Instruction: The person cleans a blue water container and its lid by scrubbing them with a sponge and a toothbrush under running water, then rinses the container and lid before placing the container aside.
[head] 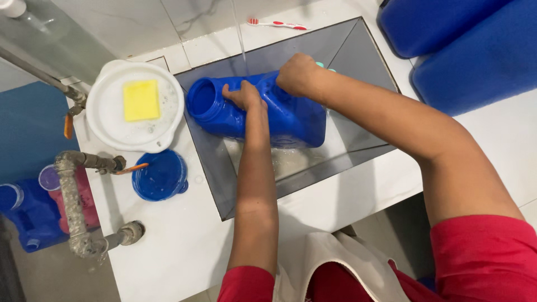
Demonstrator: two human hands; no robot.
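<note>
Left of the grey sink (358, 50) we see one white bowl (106, 112) holding one yellow sponge (141, 100) in foam, and one blue cap (159, 175). Inside the sink lies one blue jug (291, 120) on its side, mouth open and facing left; our left hand (245, 96) grips it near the neck. Our right hand (297, 74) is closed on something pale green on the jug's top.
</note>
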